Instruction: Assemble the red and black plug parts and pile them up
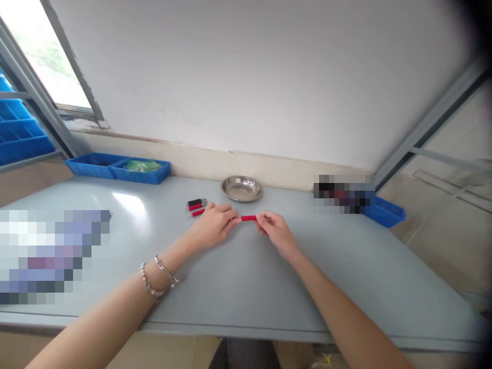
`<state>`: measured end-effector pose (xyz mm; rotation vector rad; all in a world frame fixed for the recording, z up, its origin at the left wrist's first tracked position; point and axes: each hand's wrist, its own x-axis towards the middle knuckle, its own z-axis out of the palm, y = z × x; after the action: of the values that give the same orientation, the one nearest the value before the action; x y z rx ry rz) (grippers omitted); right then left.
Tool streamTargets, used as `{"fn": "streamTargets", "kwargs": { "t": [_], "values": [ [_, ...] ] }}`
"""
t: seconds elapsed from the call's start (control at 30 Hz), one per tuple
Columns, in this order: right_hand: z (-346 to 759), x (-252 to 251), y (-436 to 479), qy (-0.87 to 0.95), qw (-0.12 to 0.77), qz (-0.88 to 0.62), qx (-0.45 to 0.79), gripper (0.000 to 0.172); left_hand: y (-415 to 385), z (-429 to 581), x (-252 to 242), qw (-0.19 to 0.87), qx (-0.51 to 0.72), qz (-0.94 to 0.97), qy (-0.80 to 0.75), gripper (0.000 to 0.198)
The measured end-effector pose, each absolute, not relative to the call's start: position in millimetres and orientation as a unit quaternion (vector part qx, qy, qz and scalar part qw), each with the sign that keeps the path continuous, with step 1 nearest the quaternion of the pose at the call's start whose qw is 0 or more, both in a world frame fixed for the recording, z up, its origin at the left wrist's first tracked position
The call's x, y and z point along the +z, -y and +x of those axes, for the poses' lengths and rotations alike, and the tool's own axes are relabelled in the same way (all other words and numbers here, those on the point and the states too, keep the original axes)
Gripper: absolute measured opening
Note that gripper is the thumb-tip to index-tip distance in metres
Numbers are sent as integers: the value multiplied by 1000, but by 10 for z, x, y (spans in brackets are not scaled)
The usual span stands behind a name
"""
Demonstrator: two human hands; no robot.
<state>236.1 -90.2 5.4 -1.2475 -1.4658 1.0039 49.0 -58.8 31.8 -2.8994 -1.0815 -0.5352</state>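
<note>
A short red pen-like rod [249, 218] lies level between my two hands, just above or on the grey tabletop. My right hand [277, 230] pinches its right end between thumb and fingers. At the rod's left end, the closed fingers of my left hand [216, 224] grip or press its tip; the exact contact is too small to see. Beside my left hand lies a black pen-like rod [195, 202] with a silvery end. Red pen-like rods [195, 207] lie next to it, one partly hidden by my left hand.
A round steel dish [242, 188] stands behind my hands, near the wall. Blue trays [141, 174] sit at the back left, one holding green plastic bags [143, 166]. Another blue tray [388, 211] is at the right edge. Blurred-out areas cover things at left and right.
</note>
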Motion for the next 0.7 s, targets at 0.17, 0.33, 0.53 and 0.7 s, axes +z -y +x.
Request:
{"fn": "streamTargets", "kwargs": {
  "t": [0.17,0.33,0.53,0.7],
  "values": [
    [2373,77,907,603,456,-510,411,29,560,479,303,1,-177,-921,348,37],
    [2380,77,900,611,444,-518,402,37,539,471,291,-7,-185,-921,342,35],
    [2388,63,886,601,440,-534,400,42,530,466,268,-10,-183,-925,333,34],
    [2386,64,884,613,452,-515,393,34,528,459,272,-6,-190,-922,337,34]
  ]
}}
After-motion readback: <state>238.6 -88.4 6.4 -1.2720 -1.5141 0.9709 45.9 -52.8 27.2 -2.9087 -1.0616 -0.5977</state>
